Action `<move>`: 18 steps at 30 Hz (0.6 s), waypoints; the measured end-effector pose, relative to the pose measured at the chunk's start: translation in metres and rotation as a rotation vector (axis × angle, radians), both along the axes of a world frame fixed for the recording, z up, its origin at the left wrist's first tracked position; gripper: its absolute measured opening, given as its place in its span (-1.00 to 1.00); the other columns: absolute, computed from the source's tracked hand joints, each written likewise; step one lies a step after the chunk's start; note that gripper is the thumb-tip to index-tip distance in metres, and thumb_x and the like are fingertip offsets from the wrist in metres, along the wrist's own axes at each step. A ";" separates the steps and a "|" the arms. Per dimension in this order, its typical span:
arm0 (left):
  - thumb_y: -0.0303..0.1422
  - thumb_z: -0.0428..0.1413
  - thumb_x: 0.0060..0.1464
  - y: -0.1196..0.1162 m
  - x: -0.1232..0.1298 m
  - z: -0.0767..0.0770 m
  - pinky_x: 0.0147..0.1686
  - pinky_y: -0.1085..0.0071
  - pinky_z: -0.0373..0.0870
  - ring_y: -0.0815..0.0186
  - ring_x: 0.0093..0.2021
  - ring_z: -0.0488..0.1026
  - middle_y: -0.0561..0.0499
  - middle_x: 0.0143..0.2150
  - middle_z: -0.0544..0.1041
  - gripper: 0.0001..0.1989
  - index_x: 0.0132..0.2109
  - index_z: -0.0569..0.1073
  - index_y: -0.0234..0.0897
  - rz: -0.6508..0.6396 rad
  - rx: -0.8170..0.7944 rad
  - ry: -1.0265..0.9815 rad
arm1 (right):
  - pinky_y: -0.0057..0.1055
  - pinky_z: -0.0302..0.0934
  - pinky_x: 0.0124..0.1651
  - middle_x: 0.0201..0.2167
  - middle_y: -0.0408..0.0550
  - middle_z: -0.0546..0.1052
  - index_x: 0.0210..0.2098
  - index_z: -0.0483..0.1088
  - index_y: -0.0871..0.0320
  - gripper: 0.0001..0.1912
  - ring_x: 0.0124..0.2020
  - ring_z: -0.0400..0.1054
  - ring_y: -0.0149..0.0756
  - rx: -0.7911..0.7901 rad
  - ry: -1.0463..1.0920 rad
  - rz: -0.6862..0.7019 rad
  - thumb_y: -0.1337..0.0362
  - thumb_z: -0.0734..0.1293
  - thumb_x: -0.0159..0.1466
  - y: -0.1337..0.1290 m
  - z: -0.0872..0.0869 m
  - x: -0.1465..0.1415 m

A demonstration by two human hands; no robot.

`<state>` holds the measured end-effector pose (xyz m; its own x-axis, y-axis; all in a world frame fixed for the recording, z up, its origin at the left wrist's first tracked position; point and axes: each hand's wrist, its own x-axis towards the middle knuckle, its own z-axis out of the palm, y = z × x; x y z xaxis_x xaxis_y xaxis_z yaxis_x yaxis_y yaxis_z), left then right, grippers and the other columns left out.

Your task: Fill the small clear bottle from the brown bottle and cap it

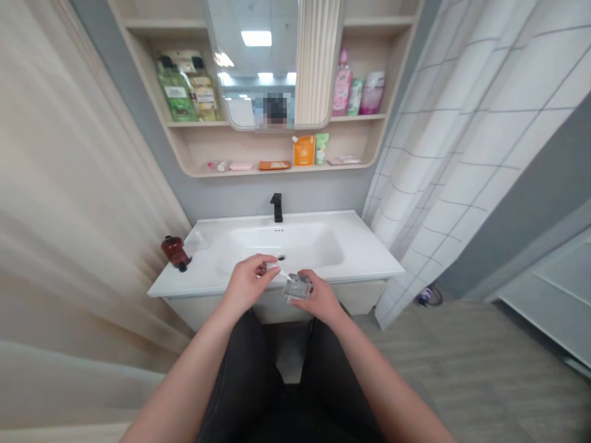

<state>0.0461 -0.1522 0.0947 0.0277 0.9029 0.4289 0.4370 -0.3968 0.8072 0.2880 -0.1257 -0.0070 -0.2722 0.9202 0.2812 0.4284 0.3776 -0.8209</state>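
Above the front edge of the white washbasin (277, 246), my left hand (249, 283) pinches a small white stick-like piece (285, 274) between thumb and fingers. Its exact kind is too small to tell. My right hand (321, 299) grips a small clear square glass bottle (297, 287) by its side. The thin white end of the piece reaches close to the bottle's top. The two hands are a short distance apart, and the bottle's lower part is partly hidden by my right fingers.
An amber pump bottle (176, 252) lies on the basin's left rim. A black faucet (276, 207) stands at the back. Above are a mirror and shelves holding toiletries. A checked shower curtain (429, 154) hangs on the right, and a beige curtain (69, 184) on the left.
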 end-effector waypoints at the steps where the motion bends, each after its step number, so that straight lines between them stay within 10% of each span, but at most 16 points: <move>1: -0.18 0.33 0.22 -0.002 0.001 0.002 -0.19 0.35 0.53 0.27 -0.25 0.57 -0.03 -0.18 0.69 -0.74 -0.02 0.72 -0.19 -0.003 0.027 0.043 | -0.19 0.46 0.01 0.06 -0.01 0.67 0.20 0.44 -0.02 -0.19 -0.05 0.61 -0.04 0.009 -0.013 0.001 0.08 0.71 0.00 -0.002 0.001 -0.001; 12: -0.26 0.30 0.31 -0.013 0.009 0.014 -0.12 0.32 0.52 0.27 -0.25 0.57 0.00 -0.16 0.68 -0.75 0.08 0.71 -0.16 -0.044 0.114 0.341 | -0.17 0.43 0.06 0.10 0.02 0.66 0.21 0.44 0.00 -0.18 0.04 0.60 0.01 0.023 -0.017 0.039 0.12 0.70 0.00 -0.022 -0.002 -0.009; 18: -0.30 0.29 0.30 -0.015 0.028 -0.006 0.16 0.21 0.56 0.12 0.06 0.67 -0.04 0.08 0.72 -0.69 0.15 0.68 -0.12 -0.103 0.060 0.426 | -0.20 0.44 -0.01 0.00 -0.02 0.69 0.24 0.41 0.01 -0.15 -0.09 0.61 -0.05 -0.029 -0.003 0.014 0.11 0.71 0.01 -0.028 0.007 -0.013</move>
<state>0.0743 -0.1669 0.0887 0.3019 0.8600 0.4115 0.6818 -0.4964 0.5373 0.2751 -0.1539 0.0000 -0.2857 0.9240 0.2541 0.4256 0.3599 -0.8303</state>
